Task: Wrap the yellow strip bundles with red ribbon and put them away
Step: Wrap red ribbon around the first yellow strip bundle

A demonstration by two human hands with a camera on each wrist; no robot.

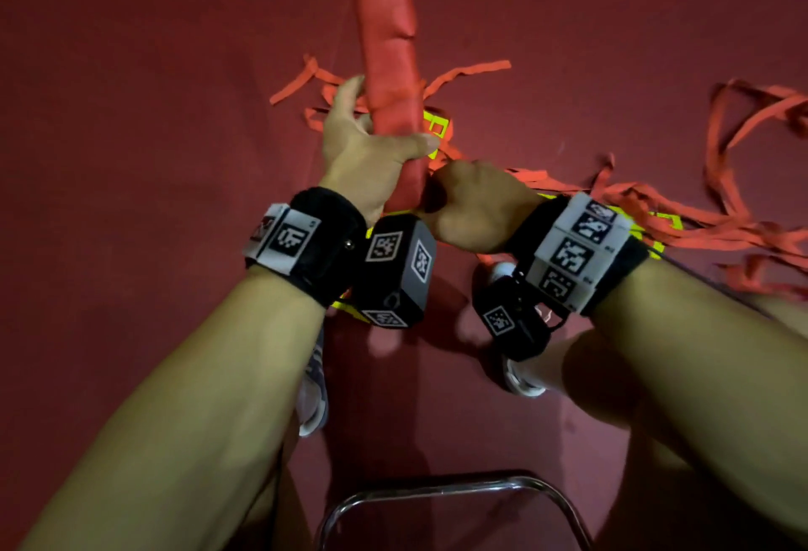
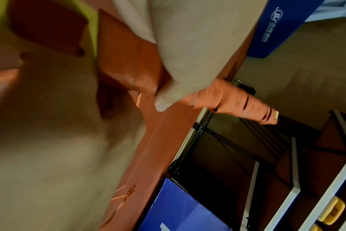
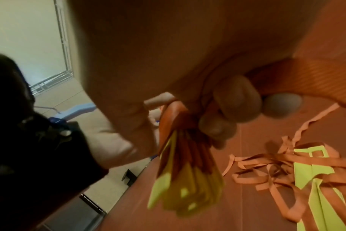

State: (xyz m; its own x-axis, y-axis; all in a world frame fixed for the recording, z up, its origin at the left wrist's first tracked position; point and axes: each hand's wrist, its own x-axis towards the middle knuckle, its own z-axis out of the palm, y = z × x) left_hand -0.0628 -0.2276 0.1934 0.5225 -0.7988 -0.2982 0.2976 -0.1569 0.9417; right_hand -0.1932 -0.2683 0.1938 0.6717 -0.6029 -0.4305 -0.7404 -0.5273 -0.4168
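Table (image 1: 131, 113): red-covered, fills the head view.
Wrapped bundle (image 1: 389, 47): long, wound in red ribbon, held over the table, pointing away from the person.
Loose ribbon (image 1: 699, 222): tangled on the table at right, over flat yellow strips (image 3: 314, 170).
Left hand (image 1: 367, 148): grasps the bundle, thumb across it.
Right hand (image 1: 476, 205): fist round the near end.
Yellow ends (image 3: 188, 193): seen only from the right wrist, fanning bare below the fist.

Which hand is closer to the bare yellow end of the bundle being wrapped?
Right. The right hand grips the bundle just above the yellow end, which fans out below its fingers. The left hand holds the red-wrapped part farther up, beyond the right hand.
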